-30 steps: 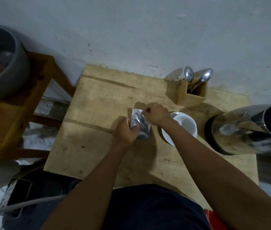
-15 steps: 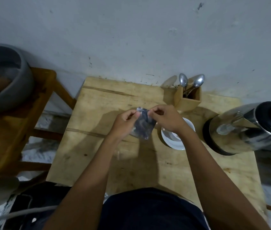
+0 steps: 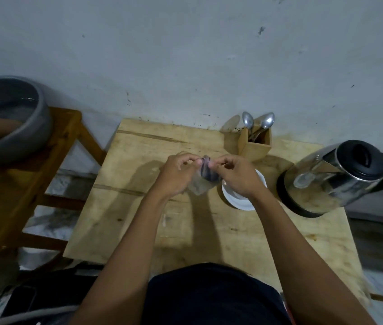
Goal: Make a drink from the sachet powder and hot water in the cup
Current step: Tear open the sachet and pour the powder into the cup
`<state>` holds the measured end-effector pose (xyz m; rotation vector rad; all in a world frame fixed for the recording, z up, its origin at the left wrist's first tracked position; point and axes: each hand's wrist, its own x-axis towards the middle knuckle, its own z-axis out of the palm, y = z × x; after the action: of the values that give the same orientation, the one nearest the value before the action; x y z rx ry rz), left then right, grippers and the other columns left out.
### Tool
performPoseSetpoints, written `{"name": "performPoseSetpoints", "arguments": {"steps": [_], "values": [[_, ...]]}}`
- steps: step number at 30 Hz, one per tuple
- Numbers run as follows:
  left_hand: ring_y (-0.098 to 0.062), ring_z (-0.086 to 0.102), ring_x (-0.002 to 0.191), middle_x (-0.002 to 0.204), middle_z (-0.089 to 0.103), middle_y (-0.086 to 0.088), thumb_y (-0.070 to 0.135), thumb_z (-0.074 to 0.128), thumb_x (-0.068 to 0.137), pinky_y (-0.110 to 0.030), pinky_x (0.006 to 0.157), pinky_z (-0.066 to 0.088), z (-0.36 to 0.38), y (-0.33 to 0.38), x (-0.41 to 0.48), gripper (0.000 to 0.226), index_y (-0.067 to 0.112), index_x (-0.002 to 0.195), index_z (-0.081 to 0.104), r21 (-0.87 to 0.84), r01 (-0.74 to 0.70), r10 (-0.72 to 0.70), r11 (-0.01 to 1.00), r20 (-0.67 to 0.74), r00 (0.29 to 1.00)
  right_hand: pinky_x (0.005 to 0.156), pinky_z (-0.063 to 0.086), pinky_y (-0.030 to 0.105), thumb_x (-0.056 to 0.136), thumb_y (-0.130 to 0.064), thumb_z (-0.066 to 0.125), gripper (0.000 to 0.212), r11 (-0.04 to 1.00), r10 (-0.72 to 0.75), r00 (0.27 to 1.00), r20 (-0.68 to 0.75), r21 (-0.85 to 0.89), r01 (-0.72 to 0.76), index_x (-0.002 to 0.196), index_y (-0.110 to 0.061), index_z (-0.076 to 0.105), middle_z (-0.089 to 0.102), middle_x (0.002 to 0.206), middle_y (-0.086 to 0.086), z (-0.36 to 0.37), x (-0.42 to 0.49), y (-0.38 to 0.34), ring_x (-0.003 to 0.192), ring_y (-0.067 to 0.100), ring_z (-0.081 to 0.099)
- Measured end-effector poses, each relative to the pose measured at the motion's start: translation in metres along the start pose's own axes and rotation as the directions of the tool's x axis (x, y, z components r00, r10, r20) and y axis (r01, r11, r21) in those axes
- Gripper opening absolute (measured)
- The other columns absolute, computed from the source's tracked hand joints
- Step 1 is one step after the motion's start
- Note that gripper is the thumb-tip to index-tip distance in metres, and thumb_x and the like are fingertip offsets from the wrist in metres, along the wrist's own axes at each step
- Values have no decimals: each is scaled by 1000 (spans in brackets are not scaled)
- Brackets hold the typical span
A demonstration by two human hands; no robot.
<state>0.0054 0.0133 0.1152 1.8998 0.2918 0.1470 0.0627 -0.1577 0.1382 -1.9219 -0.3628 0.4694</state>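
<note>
Early days: left hand [image 3: 176,174] and right hand [image 3: 235,174] both pinch the sachet [image 3: 205,177] top, apparently tearing. Cup [image 3: 244,198] looks empty, kettle [image 3: 340,177] untouched.

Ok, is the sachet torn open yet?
Cannot tell. The left hand and right hand pinch the sachet at its top edge above the table; fingers and blur hide any tear.
</note>
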Motion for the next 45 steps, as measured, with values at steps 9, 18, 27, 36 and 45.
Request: {"name": "performPoseSetpoints", "arguments": {"steps": [9,18,27,36,45], "values": [[0,60,84,87,66,16,20,63,89,-19,82,47,8,17,-10,19,32,76,70,-99,13,-15,995,-18,1000,58,53,15,90,-10,69,10,991,27,999,17,134,-30,91,-1,74,70,75,5,-10,-11,-3,57,1,64],[-7,62,81,83,69,10,26,63,90,-27,75,51,15,23,-14,11,23,85,72,-124,56,-52,991,35,998,67,49,9,95,-27,63,16,999,-38,999,12,-35,38,109,-21,69,66,97,-11,-19,-15,-5,82,-5,59],[-14,68,92,92,75,3,25,63,90,-29,83,54,16,30,-14,12,21,91,74,10,81,-81,997,64,995,68,52,21,89,-31,70,8,968,-44,996,-73,-250,25,95,-31,74,67,85,-18,-24,-7,-14,80,3,62],[-12,66,89,88,72,8,23,61,92,-26,83,52,12,29,-15,16,31,83,72,-64,34,-29,997,65,997,56,46,9,85,-28,74,4,987,-13,1000,-9,-157,12,82,-30,73,73,84,-12,-25,-11,-23,74,-1,65],[-11,62,97,96,66,11,33,54,93,-41,100,44,16,27,-12,14,27,89,66,104,-61,54,993,71,996,68,37,25,88,-41,68,9,765,-208,973,96,-604,223,94,-37,72,59,74,-27,-35,-4,-37,70,-2,51]]}}
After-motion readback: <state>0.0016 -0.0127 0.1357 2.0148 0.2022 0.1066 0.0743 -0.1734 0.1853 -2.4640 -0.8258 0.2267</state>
